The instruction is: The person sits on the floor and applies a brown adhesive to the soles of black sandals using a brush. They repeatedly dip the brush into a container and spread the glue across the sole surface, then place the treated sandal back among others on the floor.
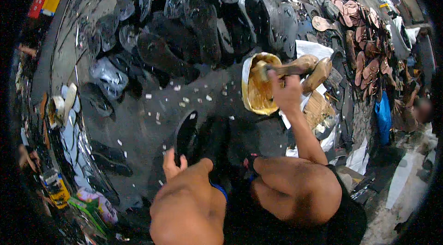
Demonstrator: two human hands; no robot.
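In my right hand is a brush, its fingers closed round the handle. The brush head is inside a cut-open, yellowish container smeared with amber, glue-like stuff. My left hand is beside my left knee, its fingers closed on the lower end of a black shoe sole that stands tilted. My knee partly hides this hand. Two brown wooden shoe lasts lie just right of the container.
Many black soles cover the ground ahead. Small white scraps are strewn before me. Light brown sandals are heaped at the far right. A clear plastic bag lies at left, and a yellow-black can stands nearer.
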